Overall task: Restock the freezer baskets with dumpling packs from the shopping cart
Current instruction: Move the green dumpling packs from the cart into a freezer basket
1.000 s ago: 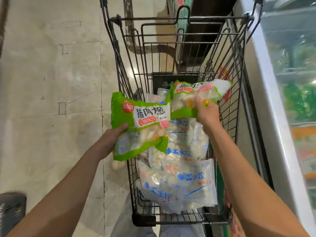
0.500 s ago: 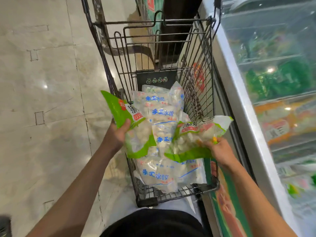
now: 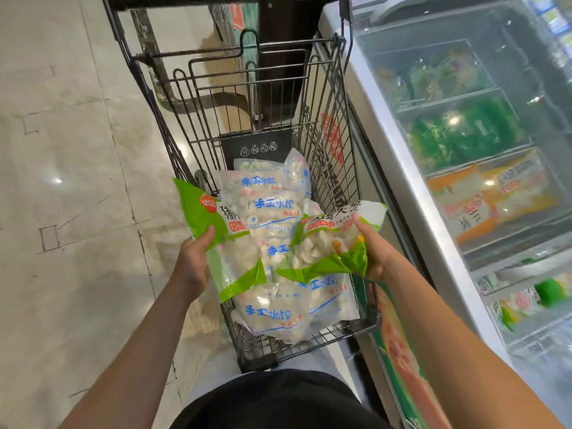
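A black wire shopping cart (image 3: pixel 335 125) stands in front of me with several clear dumpling packs with blue lettering (image 3: pixel 272 205) piled in its basket. My left hand (image 3: pixel 193 261) grips a green-edged dumpling pack (image 3: pixel 216 230) by its left side, above the cart's left rim. My right hand (image 3: pixel 373 255) grips a second green-edged dumpling pack (image 3: pixel 325 246) over the cart's right side, tilted flat. The chest freezer (image 3: pixel 402 168) runs along the right, its glass lid shut over baskets of green packs (image 3: pixel 464 134) and orange packs (image 3: pixel 495 193).
Pale marble floor (image 3: pixel 68 181) lies to the left of the cart. The cart's right side sits close against the freezer wall, which carries a green and red printed panel (image 3: pixel 399 351) low down. My dark clothing fills the bottom centre.
Both hands lifted a green-edged pack each out of the cart and drew them back and down toward me. The right pack turned flatter and moved toward the freezer side. My view swung right.
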